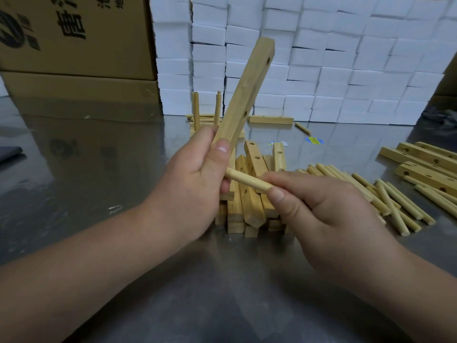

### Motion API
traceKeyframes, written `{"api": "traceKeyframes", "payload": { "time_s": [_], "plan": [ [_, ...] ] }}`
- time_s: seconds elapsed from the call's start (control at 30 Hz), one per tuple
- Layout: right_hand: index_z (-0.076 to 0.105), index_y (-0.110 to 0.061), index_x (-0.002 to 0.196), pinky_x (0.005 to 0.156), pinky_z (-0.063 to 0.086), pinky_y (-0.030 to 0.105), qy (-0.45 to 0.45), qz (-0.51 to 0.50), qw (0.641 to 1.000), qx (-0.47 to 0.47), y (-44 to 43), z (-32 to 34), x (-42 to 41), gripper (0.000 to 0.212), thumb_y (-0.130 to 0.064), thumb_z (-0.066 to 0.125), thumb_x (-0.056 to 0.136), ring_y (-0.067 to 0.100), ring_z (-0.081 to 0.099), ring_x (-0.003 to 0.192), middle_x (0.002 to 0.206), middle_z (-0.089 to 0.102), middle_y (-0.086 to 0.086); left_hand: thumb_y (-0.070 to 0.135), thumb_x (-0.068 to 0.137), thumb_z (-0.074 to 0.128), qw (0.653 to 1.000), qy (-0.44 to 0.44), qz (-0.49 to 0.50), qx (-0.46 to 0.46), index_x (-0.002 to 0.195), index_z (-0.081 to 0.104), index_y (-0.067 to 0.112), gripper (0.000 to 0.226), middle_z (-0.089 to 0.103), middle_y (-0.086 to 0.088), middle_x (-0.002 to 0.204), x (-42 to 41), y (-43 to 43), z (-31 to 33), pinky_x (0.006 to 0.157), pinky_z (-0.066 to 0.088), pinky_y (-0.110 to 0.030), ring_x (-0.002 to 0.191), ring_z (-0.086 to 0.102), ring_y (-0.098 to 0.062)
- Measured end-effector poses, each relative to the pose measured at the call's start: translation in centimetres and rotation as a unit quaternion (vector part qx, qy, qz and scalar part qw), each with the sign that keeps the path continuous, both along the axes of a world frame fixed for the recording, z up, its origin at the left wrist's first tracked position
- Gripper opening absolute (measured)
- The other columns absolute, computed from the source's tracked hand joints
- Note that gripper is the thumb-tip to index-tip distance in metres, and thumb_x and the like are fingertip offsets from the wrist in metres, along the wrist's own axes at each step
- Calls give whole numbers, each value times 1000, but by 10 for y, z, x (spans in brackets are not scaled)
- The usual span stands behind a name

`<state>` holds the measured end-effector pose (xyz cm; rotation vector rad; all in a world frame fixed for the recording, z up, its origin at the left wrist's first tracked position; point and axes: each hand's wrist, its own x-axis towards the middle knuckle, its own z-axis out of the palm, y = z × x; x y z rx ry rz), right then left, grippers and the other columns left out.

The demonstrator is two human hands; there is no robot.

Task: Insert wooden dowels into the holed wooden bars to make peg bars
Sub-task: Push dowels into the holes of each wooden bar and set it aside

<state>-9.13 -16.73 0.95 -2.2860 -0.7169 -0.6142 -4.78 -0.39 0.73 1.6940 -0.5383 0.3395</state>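
Holds holed bar (247,90) tilted up over worktop (222,280), lower end pinched in L grip (195,179), thumb on face. Pinches dowel (247,180) in R grip (321,209), tip at bar's lower end; seated in hole or not: can't tell. Beneath: bar pile (249,196). Loose dowels (385,194) to R. White boxes (321,70) at rear.

On the table (86,194), a bar pile (249,201) lies centre, dowels (395,204) to its right, bars (425,164) farther right, a peg bar (197,112) behind the pile, boxes (346,70) stacked behind all, and cartons (74,45) at back left.
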Motion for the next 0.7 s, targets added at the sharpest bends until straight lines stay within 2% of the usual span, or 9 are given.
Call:
{"api": "traceKeyframes", "payload": {
  "time_s": [0.03, 0.1, 0.2, 0.27, 0.37, 0.5, 0.57, 0.63, 0.7],
  "plan": [
    [52, -49, 96, 63, 44, 18, 27, 11, 999, 28, 0, 0, 0, 20, -49, 38, 81, 2, 54, 72, 88, 58, -16, 44, 82, 33, 1000, -9, -1, 3, 72, 55, 51, 25, 50, 14, 61, 0, 0, 0, 47, 40, -16, 53, 47, 0],
    [57, -52, 87, 53, 41, 13, 85, 26, 992, 89, 0, -1, 1, 14, -47, 45, 81, 0, 52, 59, 67, 58, -15, 43, 83, 33, 1000, -24, -2, 5, 76, 54, 51, 23, 50, 13, 63, -1, 0, 0, 49, 40, -17, 54, 47, 0],
    [58, -45, 91, 44, 34, 12, 136, 34, 982, 126, 1, 0, 4, 18, -48, 43, 83, -1, 43, 47, 49, 47, -14, 44, 84, 32, 1000, -29, 2, 13, 85, 52, 45, 20, 50, 15, 65, 0, 1, 0, 52, 41, -17, 56, 49, 0],
    [61, -50, 83, 45, 35, 12, 135, 29, 984, 116, 1, 1, 6, 19, -57, 43, 84, -1, 44, 48, 50, 48, -14, 44, 84, 32, 999, -39, 11, 20, 89, 50, 40, 20, 50, 16, 67, 1, 1, -1, 55, 40, -18, 59, 51, -1],
    [63, -51, 77, 49, 38, 9, 113, 14, 988, 103, 0, 5, 7, 23, -55, 42, 82, -3, 49, 52, 54, 53, -16, 42, 87, 32, 997, -58, 45, 20, 87, 49, 36, 18, 52, 15, 68, -1, 0, -3, 53, 41, -13, 62, 54, -1],
    [65, -43, 78, 49, 41, 8, 52, -111, 981, 149, -24, 19, 15, 27, -49, 38, 82, 3, 56, 56, 71, 64, -10, 32, 99, 34, 987, 14, 142, -79, 76, 49, 31, 27, 52, 15, 62, 6, 1, 0, 46, 41, -14, 52, 52, 6],
    [64, -39, 89, 48, 46, 25, 50, -231, 967, 96, -42, 24, 27, 23, -33, 42, 85, 12, 57, 53, 62, 62, -5, 29, 100, 32, 977, 50, 171, -113, 76, 49, 28, 29, 53, 12, 57, 12, 5, 3, 42, 37, -13, 46, 51, 7],
    [64, -35, 95, 53, 42, 27, 107, -328, 937, -61, -56, 24, 41, 25, -25, 43, 86, 17, 55, 60, 66, 58, -9, 28, 100, 31, 976, 70, 169, -119, 78, 48, 25, 28, 55, 13, 47, 14, 6, 4, 39, 33, -13, 42, 46, 4],
    [63, -31, 92, 61, 46, 28, 178, -352, 898, -194, -63, 21, 50, 21, -26, 44, 87, 14, 56, 68, 77, 58, -7, 27, 100, 31, 979, 72, 159, -101, 79, 49, 23, 28, 55, 12, 45, 13, 4, 1, 37, 31, -14, 39, 39, 0]
  ]
}}
